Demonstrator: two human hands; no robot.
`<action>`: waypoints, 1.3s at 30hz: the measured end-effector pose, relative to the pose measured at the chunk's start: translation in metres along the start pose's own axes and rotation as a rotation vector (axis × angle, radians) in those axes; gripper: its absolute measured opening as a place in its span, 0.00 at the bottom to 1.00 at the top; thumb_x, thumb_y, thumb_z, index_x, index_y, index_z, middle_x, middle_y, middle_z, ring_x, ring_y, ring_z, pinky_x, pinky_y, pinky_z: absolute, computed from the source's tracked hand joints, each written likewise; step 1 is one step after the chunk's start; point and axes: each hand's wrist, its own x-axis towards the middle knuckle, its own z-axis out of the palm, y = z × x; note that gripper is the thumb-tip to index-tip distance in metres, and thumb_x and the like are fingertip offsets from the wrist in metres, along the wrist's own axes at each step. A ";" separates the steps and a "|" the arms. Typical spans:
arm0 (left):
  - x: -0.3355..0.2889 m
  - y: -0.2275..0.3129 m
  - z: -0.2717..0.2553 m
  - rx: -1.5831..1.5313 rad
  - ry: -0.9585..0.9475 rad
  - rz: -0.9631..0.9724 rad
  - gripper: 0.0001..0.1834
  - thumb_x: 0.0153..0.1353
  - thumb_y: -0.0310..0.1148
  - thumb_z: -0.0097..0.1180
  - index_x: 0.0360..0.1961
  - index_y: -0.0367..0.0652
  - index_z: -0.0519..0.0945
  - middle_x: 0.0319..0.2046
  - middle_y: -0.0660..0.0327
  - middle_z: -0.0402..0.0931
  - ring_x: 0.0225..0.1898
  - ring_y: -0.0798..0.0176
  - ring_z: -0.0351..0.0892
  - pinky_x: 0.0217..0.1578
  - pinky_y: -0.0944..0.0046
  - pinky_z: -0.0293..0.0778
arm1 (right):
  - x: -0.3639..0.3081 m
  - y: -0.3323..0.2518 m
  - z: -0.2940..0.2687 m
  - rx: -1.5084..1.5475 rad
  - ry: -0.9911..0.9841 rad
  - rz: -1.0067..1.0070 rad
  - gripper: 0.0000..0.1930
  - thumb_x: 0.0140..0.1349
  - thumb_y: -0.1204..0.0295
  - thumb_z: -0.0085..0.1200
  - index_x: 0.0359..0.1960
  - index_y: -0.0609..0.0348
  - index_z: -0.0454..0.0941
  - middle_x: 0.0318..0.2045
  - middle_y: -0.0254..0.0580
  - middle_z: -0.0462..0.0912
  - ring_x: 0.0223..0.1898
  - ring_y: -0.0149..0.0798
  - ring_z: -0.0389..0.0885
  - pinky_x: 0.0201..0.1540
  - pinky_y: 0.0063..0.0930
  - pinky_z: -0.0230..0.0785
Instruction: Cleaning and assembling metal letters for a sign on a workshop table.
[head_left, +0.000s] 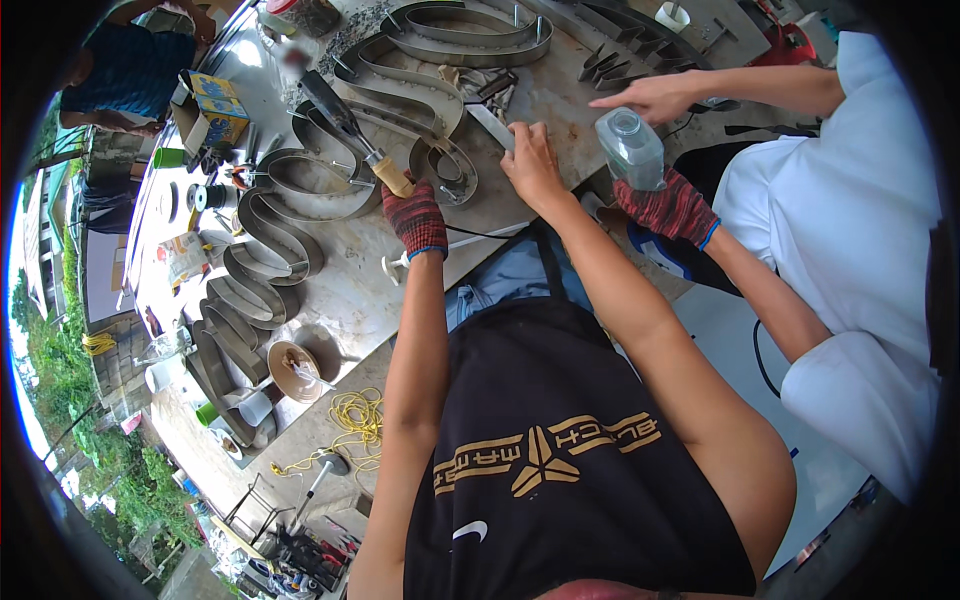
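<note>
My left hand, in a red-and-black knit glove, is closed round the wooden handle of a large soldering iron. The iron points toward the far left, above curved metal letter forms on the worktable. A black cord runs from beside that hand. My bare right hand has curled fingers on the end of a pale flat bar, near the table's right edge. Right of it, a co-worker's gloved hand grips a clear plastic bottle, while their bare hand points at the table.
A brown bowl sits near the front edge, beside white and green cups. Farther off are a wire spool, an opened yellow-and-blue box and a red-lidded jar. Yellow rope lies on the floor. Another person stands far left.
</note>
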 end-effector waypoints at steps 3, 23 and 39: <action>0.000 -0.001 -0.001 0.006 0.001 -0.001 0.17 0.54 0.24 0.63 0.46 0.38 0.77 0.37 0.60 0.80 0.36 0.63 0.79 0.41 0.62 0.75 | -0.008 -0.001 -0.025 0.078 -0.057 0.014 0.19 0.59 0.74 0.56 0.52 0.63 0.71 0.47 0.57 0.72 0.44 0.62 0.79 0.48 0.50 0.74; 0.005 -0.004 0.001 -0.010 0.011 -0.049 0.17 0.53 0.24 0.64 0.44 0.39 0.76 0.35 0.60 0.78 0.34 0.64 0.77 0.39 0.63 0.74 | 0.052 0.035 -0.084 -0.177 -0.550 -0.301 0.22 0.56 0.79 0.55 0.54 0.57 0.81 0.49 0.51 0.78 0.51 0.54 0.80 0.56 0.41 0.72; 0.001 0.006 0.001 -0.045 0.024 -0.047 0.15 0.54 0.24 0.63 0.43 0.39 0.76 0.32 0.62 0.77 0.30 0.67 0.76 0.35 0.66 0.73 | 0.021 0.030 -0.094 -0.111 -0.579 -0.309 0.18 0.56 0.78 0.56 0.50 0.57 0.83 0.46 0.49 0.77 0.49 0.54 0.80 0.54 0.44 0.72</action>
